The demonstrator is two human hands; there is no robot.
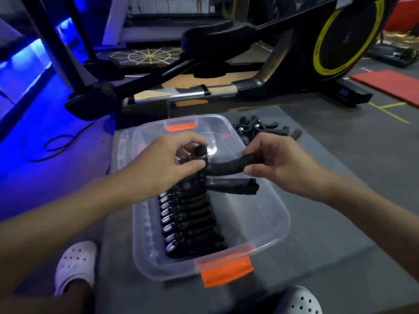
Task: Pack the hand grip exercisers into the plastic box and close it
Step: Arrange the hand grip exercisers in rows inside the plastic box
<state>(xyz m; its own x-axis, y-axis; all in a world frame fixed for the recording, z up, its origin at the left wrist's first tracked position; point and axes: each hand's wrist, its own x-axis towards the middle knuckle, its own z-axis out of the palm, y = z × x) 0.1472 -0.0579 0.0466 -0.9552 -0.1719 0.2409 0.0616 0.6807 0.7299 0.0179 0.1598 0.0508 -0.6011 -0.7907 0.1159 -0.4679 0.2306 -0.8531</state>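
A clear plastic box (275, 227) with orange latches (225, 269) stands open on a grey mat. A row of several black hand grip exercisers (192, 220) with chrome springs is stacked along its left side. Both hands hold one black hand grip exerciser (223, 168) above the box's middle. My left hand (167, 164) pinches its spring end, and my right hand (275, 165) grips the upper handle. The lower handle sticks out to the right below. A pile of loose exercisers (260, 129) lies on the mat beyond the box's far right corner.
The lid (127, 143) seems to lie under or behind the box on the left. An elliptical trainer (249, 64) stands just beyond the mat. A black cable (56, 143) curls on the floor at left. My white clogs (76, 266) sit near the box's front; a red mat (390, 85) lies far right.
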